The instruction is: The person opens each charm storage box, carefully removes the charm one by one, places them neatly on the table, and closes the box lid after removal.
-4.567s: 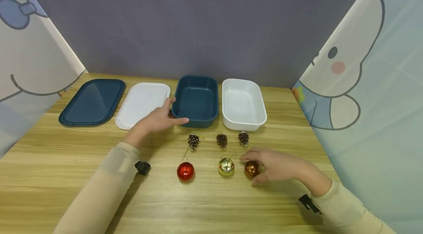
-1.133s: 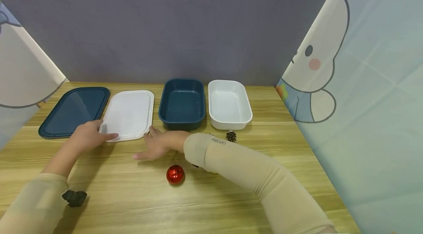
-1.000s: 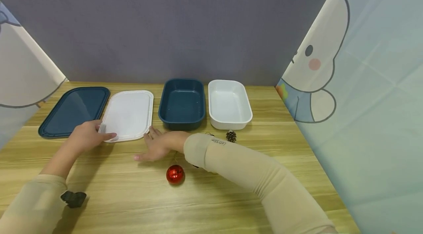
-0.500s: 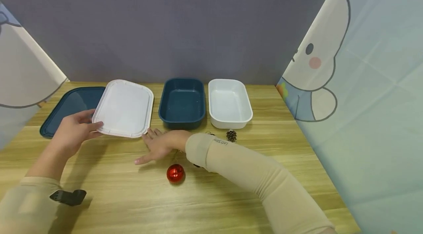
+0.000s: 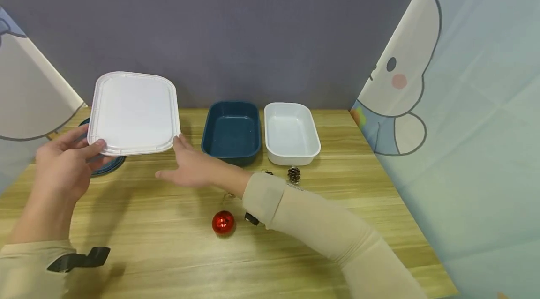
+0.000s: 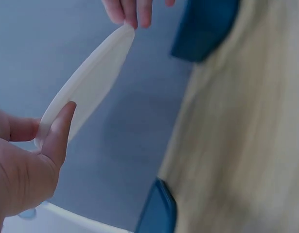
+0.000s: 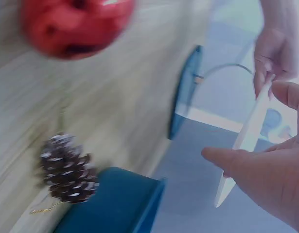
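Note:
Raised above the table, a white lid [image 5: 135, 114] tilts to face the head camera. My left hand [image 5: 63, 163] pinches its lower left corner, thumb on the near face and fingers behind. At the lower right edge, fingertips of my right hand [image 5: 190, 163] touch the lid; its fingers look straight and the thumb points away to the left. Behind the lid and left hand, a dark blue lid [image 5: 110, 166] lies mostly hidden. To the right of the hands stand a dark blue box [image 5: 232, 135] and a white box [image 5: 292, 132], both uncovered.
A red ornament ball [image 5: 223, 222] lies below the right forearm. One pinecone [image 5: 294, 175] sits in front of the white box; another pinecone [image 7: 69, 167] shows in the right wrist view. The right sleeve [image 5: 320, 224] covers part of the table. A grey partition [image 5: 236, 32] rises behind.
The white lid has been lifted off the table and tilted, moving up and left in both hands. Earlier, my left hand was at the blue box and my right at a brown ball.

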Available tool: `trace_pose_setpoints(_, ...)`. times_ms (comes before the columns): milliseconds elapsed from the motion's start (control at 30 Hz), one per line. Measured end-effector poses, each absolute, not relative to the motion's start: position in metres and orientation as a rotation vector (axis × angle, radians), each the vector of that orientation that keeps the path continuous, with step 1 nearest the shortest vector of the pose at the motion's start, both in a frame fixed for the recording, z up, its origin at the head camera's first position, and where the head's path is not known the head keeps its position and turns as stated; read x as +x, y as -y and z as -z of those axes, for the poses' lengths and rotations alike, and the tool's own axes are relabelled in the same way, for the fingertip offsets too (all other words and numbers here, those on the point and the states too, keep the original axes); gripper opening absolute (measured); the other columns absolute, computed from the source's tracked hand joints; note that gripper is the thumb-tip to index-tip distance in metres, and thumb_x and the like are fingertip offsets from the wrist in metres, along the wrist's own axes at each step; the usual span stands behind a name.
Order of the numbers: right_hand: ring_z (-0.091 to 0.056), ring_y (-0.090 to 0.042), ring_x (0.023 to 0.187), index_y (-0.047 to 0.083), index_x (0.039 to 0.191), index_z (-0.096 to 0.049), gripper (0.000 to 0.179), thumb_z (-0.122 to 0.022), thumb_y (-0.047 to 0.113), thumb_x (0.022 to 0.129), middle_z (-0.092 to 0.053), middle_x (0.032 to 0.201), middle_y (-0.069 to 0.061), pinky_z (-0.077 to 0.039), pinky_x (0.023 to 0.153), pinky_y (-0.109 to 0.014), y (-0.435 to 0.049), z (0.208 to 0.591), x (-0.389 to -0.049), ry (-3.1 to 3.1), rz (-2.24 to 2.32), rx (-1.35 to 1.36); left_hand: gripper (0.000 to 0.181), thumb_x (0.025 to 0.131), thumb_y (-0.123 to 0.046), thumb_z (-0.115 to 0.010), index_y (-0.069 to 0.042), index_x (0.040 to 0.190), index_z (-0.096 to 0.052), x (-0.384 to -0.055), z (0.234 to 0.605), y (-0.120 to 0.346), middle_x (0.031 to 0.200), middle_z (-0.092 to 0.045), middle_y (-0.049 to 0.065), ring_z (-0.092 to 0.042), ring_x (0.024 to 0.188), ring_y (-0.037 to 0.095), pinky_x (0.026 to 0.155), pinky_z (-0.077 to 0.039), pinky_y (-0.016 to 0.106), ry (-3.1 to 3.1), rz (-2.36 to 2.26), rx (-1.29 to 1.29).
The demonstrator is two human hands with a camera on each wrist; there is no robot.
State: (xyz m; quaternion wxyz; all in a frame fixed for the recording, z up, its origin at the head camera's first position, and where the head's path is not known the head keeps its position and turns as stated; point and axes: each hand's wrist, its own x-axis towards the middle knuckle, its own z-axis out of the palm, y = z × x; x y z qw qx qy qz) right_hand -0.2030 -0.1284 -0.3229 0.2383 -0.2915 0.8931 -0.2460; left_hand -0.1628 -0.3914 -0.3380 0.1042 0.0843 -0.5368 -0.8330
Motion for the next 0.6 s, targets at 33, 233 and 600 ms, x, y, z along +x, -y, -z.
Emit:
trace_pose_setpoints(33, -0.021, -0.016, 0.165, 0.017, 0.172, 0.005, 0.101, -0.056, 0.061, 0.105, 0.013, 0.179, 0.004, -0.030, 0.130, -0.029, 0.125, 0.318, -0.202, -2.445, 0.743, -0.787, 0.052, 0.095, 0.014, -0.068, -0.014, 0.138, -0.069, -0.162, 0.334, 0.388, 0.104, -0.077, 0.001, -0.079, 0.087, 0.014, 0.065, -0.066, 0.032, 1.547, 2.465, 0.218)
trace_pose_setpoints(233, -0.022, -0.014, 0.165, 0.026, 0.173, -0.017, 0.085, -0.065, 0.044, 0.105, -0.015, 0.180, 0.008, -0.028, 0.132, -0.036, 0.095, 0.295, -0.195, -2.254, 1.395, -0.691, 0.061, 0.095, 0.007, -0.073, -0.006, 0.153, -0.058, -0.164, 0.314, 0.351, 0.118, -0.073, 0.000, -0.079, 0.096, 0.011, 0.068, -0.065, 0.028, 1.536, 2.381, 0.125)
trace_pose_setpoints(600, -0.032, -0.019, 0.163, 0.008, 0.172, -0.015, 0.081, -0.064, 0.018, 0.107, -0.024, 0.178, -0.008, -0.040, 0.126, -0.038, 0.022, 0.296, -0.183, -1.862, 2.174, -0.313, 0.078, 0.096, 0.000, -0.076, -0.007, 0.165, -0.040, -0.162, 0.294, 0.261, 0.126, -0.059, 0.005, -0.077, 0.098, 0.012, 0.076, -0.065, 0.029, 1.682, 2.332, 0.032)
